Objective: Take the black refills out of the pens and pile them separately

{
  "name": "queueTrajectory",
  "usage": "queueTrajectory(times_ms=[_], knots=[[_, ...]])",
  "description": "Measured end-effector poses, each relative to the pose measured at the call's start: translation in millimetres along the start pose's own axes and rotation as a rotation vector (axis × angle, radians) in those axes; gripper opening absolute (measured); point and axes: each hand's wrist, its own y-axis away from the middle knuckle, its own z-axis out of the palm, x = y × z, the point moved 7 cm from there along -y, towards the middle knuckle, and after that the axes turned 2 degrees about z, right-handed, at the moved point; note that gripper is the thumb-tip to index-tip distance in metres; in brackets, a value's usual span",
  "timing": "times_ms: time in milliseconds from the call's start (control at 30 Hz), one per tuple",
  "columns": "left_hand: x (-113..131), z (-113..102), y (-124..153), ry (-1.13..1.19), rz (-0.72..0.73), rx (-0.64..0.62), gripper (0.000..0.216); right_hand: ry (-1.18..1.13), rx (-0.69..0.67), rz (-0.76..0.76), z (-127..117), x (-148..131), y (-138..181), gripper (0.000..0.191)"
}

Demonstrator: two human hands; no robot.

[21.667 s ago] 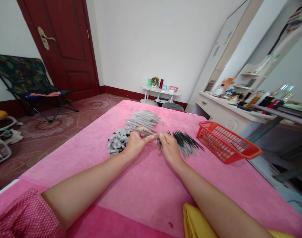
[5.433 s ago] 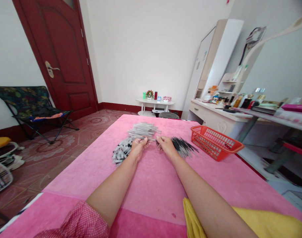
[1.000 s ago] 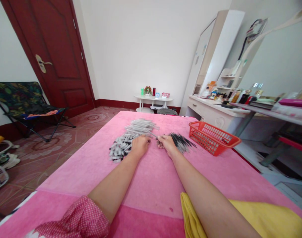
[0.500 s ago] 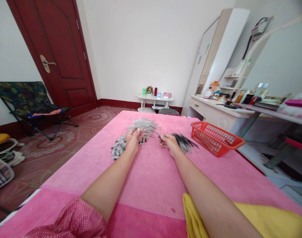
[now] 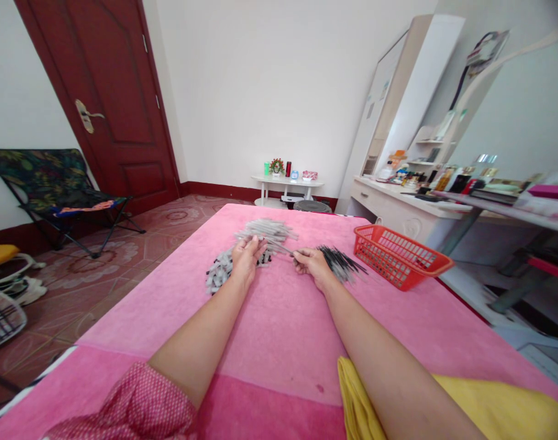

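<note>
My right hand pinches one end of a thin grey stick, like a pen tube, which points left toward my other hand. Thumb and fingers of my left hand are drawn together close to its far end; what they hold is too small to make out. Behind the left hand lies a heap of pale grey translucent tubes. Beside its wrist sits a pile of short grey and black pieces, resembling pen caps, partly covered by the hand. Thin black-and-grey sticks, like pen refills, fan out right of my right hand.
A red plastic basket stands on the pink cloth-covered table at the right. Yellow cloth lies under my right forearm. Beyond the table are a dressing table, a low white stand and a folding chair.
The thin stick has tilted flatter, and its left end is now closer to my left hand's fingers. Both hands have stayed almost in place.
</note>
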Motion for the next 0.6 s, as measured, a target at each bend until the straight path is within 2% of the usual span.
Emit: queueTrajectory(times_ms=[333,600], knots=[[-2.4,-2.0,-0.8,-0.047,-0.016,-0.019,0.026,-0.016,0.032,-0.096,-6.2,-10.2,0.0,0.028],[1.6,2.0,-0.4,-0.392,0.101,-0.062,0.036,-0.143,0.112,-0.213,-20.1,-19.1,-5.0,0.024]])
